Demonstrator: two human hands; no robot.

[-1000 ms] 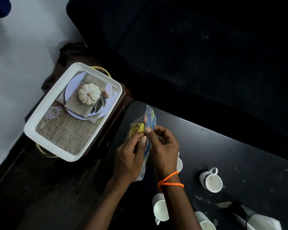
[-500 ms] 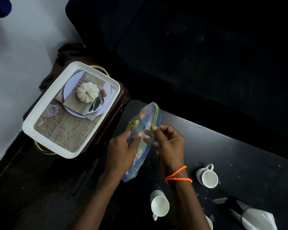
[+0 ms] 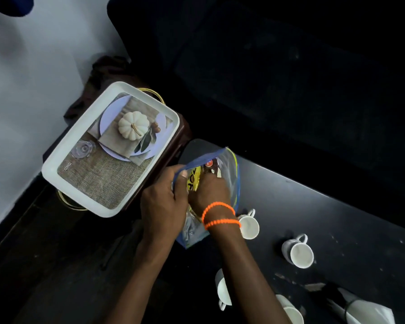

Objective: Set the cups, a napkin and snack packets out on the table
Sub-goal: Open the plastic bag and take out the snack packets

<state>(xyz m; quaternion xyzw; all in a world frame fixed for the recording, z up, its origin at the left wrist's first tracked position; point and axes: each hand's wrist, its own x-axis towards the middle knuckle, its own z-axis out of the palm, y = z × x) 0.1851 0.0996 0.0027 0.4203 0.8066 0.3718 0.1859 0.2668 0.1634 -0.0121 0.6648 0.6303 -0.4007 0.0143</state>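
Head view: my left hand (image 3: 163,206) grips the near lip of the zip-lock bag (image 3: 232,174) above the dark table's (image 3: 337,218) left end. Half a second ago both hands pinched the mouth apart; now my right hand (image 3: 208,190) is inside it, closed around the yellow snack packet (image 3: 193,180). Four white cups (image 3: 298,252) stand on the table right of the bag, with the folded napkin (image 3: 369,311) beyond them.

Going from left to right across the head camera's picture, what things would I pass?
White tray → left hand → zip bag of snack packets → cup nearest the bag → cup further right → folded white napkin.
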